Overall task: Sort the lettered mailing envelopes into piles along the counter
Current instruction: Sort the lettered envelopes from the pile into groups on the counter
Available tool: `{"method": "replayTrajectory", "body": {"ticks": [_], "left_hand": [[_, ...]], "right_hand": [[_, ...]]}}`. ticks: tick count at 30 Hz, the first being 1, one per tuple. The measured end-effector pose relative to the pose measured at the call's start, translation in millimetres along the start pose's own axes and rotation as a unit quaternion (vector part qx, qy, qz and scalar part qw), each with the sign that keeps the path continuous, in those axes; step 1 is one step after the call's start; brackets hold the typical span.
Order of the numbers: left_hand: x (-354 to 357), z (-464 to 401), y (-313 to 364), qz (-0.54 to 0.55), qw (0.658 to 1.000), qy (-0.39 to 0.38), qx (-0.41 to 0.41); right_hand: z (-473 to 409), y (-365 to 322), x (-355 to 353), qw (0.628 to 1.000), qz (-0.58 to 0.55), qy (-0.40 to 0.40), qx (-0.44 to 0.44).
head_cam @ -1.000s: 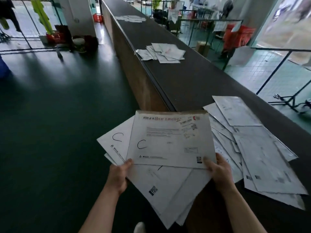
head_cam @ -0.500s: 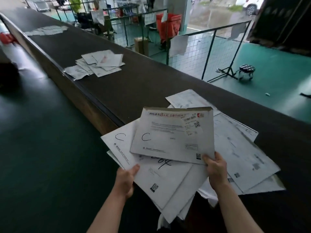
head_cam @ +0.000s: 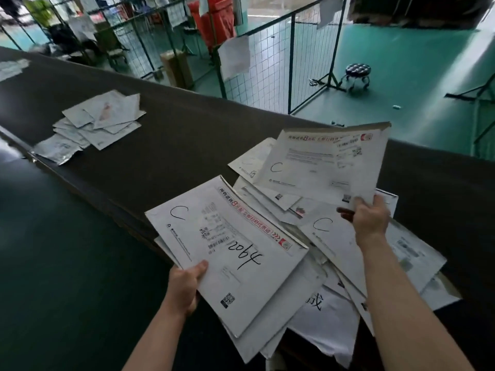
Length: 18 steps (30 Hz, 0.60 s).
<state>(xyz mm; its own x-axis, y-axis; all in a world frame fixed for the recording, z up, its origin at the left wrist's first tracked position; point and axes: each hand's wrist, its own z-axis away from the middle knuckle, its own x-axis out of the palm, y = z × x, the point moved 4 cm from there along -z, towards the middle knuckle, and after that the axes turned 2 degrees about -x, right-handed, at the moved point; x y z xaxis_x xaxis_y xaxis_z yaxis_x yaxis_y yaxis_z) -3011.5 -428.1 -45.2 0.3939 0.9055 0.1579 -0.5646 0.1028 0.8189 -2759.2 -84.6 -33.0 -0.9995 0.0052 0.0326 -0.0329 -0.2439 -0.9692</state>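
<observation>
My left hand [head_cam: 184, 286] grips a stack of white mailing envelopes at its lower left edge; the top one [head_cam: 227, 250] bears a handwritten "C" and "2064". My right hand [head_cam: 368, 218] pinches the bottom edge of a single envelope marked "C" [head_cam: 324, 163], held up above a loose pile of envelopes [head_cam: 412, 253] on the dark counter [head_cam: 187, 135]. Another "C" envelope [head_cam: 326, 236] lies on top of that pile, just left of my right hand.
A second pile of envelopes [head_cam: 91, 121] lies further left along the counter, and a third pile [head_cam: 12, 68] shows at the far left edge. Beyond the counter stand wire mesh fences [head_cam: 267, 70], a cardboard box [head_cam: 176, 66] and a small stool [head_cam: 357, 72] on green floor.
My right hand has lifted the single "C" envelope off the held stack and moved it right and up over the counter pile. The "2064" envelope is now uncovered. The view has turned right.
</observation>
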Motion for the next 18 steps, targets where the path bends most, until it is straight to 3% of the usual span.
{"method": "replayTrajectory", "body": {"ticks": [3, 7, 12, 18], "left_hand": [[0.4, -11.0, 4.4, -0.008, 1.0, 0.0, -0.006], [-10.6, -25.8, 11.5, -0.01, 1.0, 0.002, -0.008], [-52.2, -40.5, 27.9, 0.013, 1.0, 0.015, 0.004], [-166.6, -60.8, 54.3, 0.099, 0.989, 0.106, 0.034]], "right_hand": [[-24.6, 12.2, 0.8, 0.998, 0.023, 0.015, 0.059], [-5.6, 33.8, 5.2, 0.972, 0.223, 0.035, 0.067], [73.9, 57.4, 83.7, 0.959, 0.27, -0.088, 0.017], [172.3, 88.4, 223.8, 0.915, 0.316, -0.25, -0.018]]}}
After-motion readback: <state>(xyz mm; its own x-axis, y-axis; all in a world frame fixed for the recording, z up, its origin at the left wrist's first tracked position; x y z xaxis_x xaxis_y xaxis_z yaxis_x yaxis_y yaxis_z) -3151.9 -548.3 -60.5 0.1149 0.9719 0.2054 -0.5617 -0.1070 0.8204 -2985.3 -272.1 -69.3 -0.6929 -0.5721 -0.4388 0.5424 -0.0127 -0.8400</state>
